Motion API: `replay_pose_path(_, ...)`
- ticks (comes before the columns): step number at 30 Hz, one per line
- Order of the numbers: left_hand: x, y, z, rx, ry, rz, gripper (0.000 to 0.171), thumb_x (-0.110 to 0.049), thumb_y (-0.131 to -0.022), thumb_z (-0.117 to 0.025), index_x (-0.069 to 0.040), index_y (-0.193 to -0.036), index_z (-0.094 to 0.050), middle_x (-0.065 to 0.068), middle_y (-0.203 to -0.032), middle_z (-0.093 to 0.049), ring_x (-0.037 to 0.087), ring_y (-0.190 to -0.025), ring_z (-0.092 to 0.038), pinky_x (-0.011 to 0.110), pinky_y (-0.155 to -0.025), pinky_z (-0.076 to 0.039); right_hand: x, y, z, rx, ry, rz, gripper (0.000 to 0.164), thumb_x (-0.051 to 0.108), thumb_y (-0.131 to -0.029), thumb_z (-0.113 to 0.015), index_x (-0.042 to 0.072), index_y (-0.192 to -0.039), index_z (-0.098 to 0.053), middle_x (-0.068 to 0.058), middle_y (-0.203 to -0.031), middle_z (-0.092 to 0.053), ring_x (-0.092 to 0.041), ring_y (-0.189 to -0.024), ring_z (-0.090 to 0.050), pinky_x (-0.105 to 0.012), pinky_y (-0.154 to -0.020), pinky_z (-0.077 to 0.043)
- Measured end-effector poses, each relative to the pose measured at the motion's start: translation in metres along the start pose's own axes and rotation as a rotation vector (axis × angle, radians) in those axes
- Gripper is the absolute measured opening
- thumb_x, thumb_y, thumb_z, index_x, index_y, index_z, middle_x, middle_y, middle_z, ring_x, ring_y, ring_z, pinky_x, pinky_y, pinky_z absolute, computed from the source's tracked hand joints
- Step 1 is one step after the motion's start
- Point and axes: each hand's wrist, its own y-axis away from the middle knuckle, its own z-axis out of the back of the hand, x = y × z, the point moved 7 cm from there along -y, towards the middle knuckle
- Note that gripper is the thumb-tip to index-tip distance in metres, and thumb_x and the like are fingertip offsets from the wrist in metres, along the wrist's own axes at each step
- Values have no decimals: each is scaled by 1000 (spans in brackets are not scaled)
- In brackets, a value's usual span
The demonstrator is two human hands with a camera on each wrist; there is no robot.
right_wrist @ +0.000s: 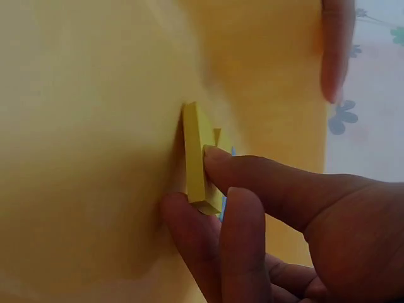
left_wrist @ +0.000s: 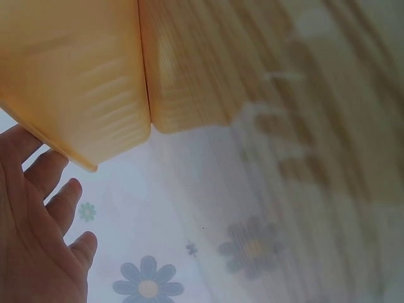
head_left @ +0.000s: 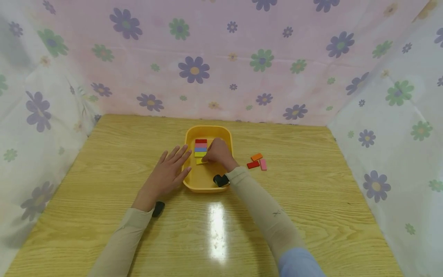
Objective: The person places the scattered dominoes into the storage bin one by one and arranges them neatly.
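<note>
A yellow plastic tray (head_left: 196,180) stands on the table, and inside it red (head_left: 201,141), pink (head_left: 201,145), blue (head_left: 200,149) and yellow (head_left: 199,154) domino tiles lie side by side in a column. My right hand (head_left: 221,153) reaches into the tray and pinches another yellow domino tile (right_wrist: 196,158) at the near end of that column. In the right wrist view, the thumb presses on its face and a fingertip sits at its lower end. My left hand (head_left: 167,174) is spread at the tray's left rim, fingertips against the edge (left_wrist: 69,158), holding nothing.
To the right of the tray, an orange tile (head_left: 257,157), a red tile (head_left: 253,165) and a pink tile (head_left: 263,164) lie loose on the wooden table (head_left: 304,200). Flowered cloth (head_left: 214,50) hangs behind and along both sides.
</note>
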Motion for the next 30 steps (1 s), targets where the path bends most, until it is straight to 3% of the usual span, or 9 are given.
replay_pose_path(4, 0, 0, 0, 8, -4, 7, 63, -42, -108, -44, -14, -162, -28, 7, -169, -21, 32, -157, -14, 60, -125, -7, -5, -3, -2, 10, -12, -32, 50, 9, -75, -88, 11, -42, -51, 1, -41, -51, -13, -38, -51, -20, -37, -30)
replay_pose_path(14, 0, 0, 0, 0, 13, 5, 63, -43, -109, -43, -13, -162, -29, 8, -169, -22, 34, -157, -16, 61, -125, -8, -14, -7, -5, -21, -48, -79, 54, 14, -75, -91, 11, -45, -46, 1, -42, -52, -12, -38, -49, -22, -38, -24)
replay_pose_path(25, 2, -2, -1, 35, 27, 29, 64, -43, -108, -44, -16, -163, -26, 5, -170, -18, 30, -158, -12, 58, -126, -5, -15, -4, -4, -64, -128, -68, 38, 11, -74, -91, 9, -56, -58, 1, -47, -57, -15, -47, -61, -20, -42, -40)
replay_pose_path(30, 2, -1, 0, 35, 34, 31, 64, -43, -108, -44, -15, -163, -26, 5, -171, -17, 30, -158, -12, 58, -126, -5, -14, -4, -4, -74, -130, -44, 36, 11, -73, -91, 9, -57, -59, 2, -48, -56, -13, -47, -59, -20, -44, -41)
